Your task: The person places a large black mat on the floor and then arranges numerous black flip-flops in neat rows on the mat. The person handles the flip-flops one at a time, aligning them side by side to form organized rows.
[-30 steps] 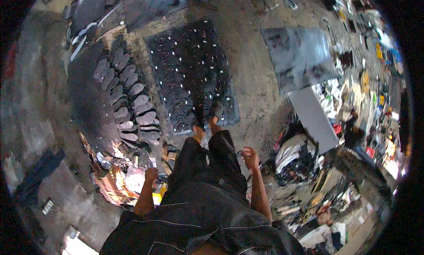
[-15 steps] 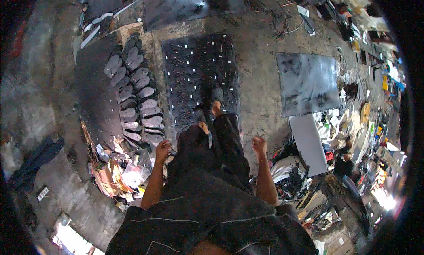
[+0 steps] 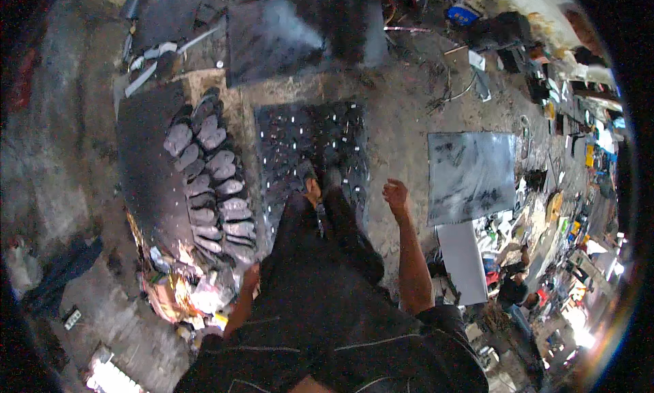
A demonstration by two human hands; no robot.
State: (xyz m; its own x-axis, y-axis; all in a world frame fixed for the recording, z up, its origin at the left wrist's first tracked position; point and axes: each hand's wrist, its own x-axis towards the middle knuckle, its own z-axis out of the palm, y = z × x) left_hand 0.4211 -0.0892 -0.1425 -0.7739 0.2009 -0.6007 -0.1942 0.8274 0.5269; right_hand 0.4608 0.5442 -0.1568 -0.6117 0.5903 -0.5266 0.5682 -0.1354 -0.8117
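Observation:
My left hand hangs low beside my left thigh, its fingers blurred and partly hidden. Ahead of my right leg, my right hand is raised over bare floor with its fingers curled in; nothing shows in it. Neither hand touches any of the goods on the floor. Under my feet lies a dark sheet covered in rows of dark pieces with small white marks. Left of it, grey shoe soles stand in two overlapping rows on a dark mat.
A shiny dark sheet and a pale board lie to the right. Another large dark sheet is ahead. Scrap piles flank me at left and right. A person is at the far right among the clutter.
I have stepped forward, so the floor things sit lower in the view. My right hand has swung forward and up; my left hand has swung back.

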